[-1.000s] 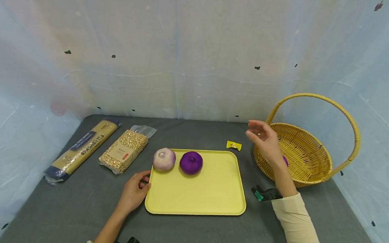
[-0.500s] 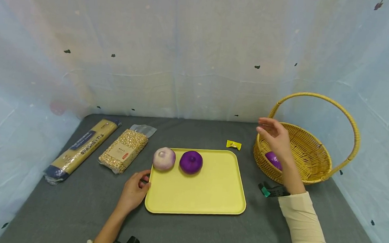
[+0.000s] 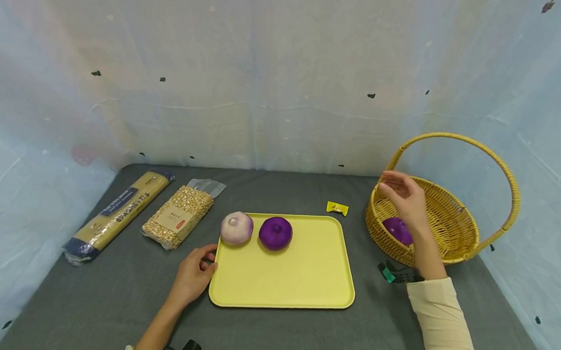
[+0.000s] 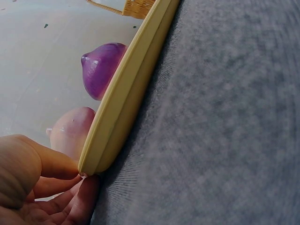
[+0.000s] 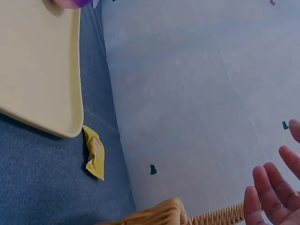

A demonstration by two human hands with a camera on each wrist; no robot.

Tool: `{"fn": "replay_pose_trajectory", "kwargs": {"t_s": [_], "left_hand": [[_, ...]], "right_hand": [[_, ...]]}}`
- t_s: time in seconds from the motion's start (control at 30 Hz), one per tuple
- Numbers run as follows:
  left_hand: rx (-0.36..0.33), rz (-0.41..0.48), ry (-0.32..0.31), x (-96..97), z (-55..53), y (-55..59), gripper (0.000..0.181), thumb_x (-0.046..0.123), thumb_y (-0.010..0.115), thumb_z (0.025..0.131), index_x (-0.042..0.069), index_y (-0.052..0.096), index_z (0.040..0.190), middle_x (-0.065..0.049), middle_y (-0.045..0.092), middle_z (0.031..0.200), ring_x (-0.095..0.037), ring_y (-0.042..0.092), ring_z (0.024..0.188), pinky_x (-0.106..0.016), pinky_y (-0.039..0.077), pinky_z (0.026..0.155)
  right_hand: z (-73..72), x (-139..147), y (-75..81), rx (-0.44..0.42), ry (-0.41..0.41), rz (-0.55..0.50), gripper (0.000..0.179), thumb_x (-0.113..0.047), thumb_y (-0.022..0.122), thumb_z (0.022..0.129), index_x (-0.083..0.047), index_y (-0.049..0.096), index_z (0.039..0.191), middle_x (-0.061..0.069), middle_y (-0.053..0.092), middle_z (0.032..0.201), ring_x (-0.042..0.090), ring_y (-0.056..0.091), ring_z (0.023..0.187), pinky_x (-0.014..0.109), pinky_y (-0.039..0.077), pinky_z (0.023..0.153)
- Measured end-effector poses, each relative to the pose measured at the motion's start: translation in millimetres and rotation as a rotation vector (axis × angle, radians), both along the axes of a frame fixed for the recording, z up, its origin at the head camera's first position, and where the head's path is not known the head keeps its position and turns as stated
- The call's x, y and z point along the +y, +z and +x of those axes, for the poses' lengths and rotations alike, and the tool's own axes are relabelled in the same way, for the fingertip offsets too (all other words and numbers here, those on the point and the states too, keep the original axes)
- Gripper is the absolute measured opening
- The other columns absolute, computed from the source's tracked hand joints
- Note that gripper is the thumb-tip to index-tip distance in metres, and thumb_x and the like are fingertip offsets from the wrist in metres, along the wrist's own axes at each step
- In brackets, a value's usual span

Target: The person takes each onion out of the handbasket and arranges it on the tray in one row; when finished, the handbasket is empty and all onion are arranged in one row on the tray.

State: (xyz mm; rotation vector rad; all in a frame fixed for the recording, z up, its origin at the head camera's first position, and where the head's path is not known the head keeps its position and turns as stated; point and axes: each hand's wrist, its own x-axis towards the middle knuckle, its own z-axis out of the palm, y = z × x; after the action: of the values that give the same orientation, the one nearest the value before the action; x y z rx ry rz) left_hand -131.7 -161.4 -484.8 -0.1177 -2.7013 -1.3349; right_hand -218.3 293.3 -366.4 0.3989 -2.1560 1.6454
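Observation:
A yellow tray [image 3: 283,282] lies on the table with a pale white-and-purple onion [image 3: 236,228] and a deep purple onion [image 3: 276,233] along its far left part. My left hand [image 3: 194,274] pinches the tray's left rim between thumb and fingers; the left wrist view shows this grip close up. Over the near left side of the wicker basket [image 3: 443,222] hovers my right hand [image 3: 406,199], its fingers loosely bent and holding nothing. Another purple onion [image 3: 397,230] lies inside the basket, partly hidden by the right wrist.
Beyond the tray's far right corner lies a small yellow-wrapped candy [image 3: 337,208]. A spaghetti pack [image 3: 119,216] and a clear bag of yellow kernels [image 3: 179,217] rest at the left. The basket's tall handle [image 3: 511,189] arches above it. A pale curtain [image 3: 267,78] hangs behind the table.
My right hand has shifted right, further over the basket, uncovering more of the purple onion inside. The left hand and the tray have stayed where they were.

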Motion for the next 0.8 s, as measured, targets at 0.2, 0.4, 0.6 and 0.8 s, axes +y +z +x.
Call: {"fn": "replay_pose_trajectory", "kwargs": {"t_s": [0.2, 0.4, 0.6, 0.8], "left_hand": [[-0.006, -0.002, 0.001, 0.1, 0.0, 0.7, 0.039, -0.002, 0.064, 0.081, -0.002, 0.059, 0.12, -0.009, 0.057, 0.089, -0.012, 0.049, 0.066, -0.025, 0.041, 0.059], [-0.001, 0.0, -0.001, 0.1, 0.3, 1.0, 0.039, -0.002, 0.064, 0.081, -0.003, 0.059, 0.12, -0.01, 0.057, 0.089, -0.012, 0.049, 0.066, -0.025, 0.041, 0.059], [0.008, 0.007, -0.003, -0.1, 0.2, 0.6, 0.039, -0.003, 0.064, 0.081, -0.003, 0.059, 0.12, -0.01, 0.057, 0.089, -0.012, 0.049, 0.065, -0.025, 0.041, 0.058], [0.007, 0.0, -0.002, -0.2, 0.3, 0.2, 0.039, -0.003, 0.064, 0.081, -0.003, 0.06, 0.119, -0.009, 0.058, 0.088, -0.012, 0.049, 0.065, -0.025, 0.041, 0.059]], "right_hand": [[-5.5, 14, -12.1, -0.006, -0.023, -0.02, 0.035, -0.001, 0.06, 0.088, 0.01, 0.053, 0.121, 0.0, 0.062, 0.112, 0.008, 0.058, 0.098, 0.016, 0.046, 0.078], [5.6, 13, -3.2, -0.033, -0.069, 0.019, 0.034, -0.005, 0.06, 0.089, 0.008, 0.055, 0.12, -0.005, 0.061, 0.109, 0.006, 0.057, 0.098, 0.015, 0.044, 0.078], [16.0, 10, 4.2, -0.048, -0.109, 0.043, 0.035, -0.006, 0.061, 0.089, 0.007, 0.055, 0.121, -0.005, 0.06, 0.108, 0.006, 0.056, 0.097, 0.015, 0.042, 0.081], [13.2, 20, -4.7, -0.062, -0.136, 0.045, 0.036, -0.008, 0.062, 0.089, 0.005, 0.055, 0.122, 0.014, 0.058, 0.114, 0.005, 0.056, 0.097, 0.015, 0.042, 0.081]]}}
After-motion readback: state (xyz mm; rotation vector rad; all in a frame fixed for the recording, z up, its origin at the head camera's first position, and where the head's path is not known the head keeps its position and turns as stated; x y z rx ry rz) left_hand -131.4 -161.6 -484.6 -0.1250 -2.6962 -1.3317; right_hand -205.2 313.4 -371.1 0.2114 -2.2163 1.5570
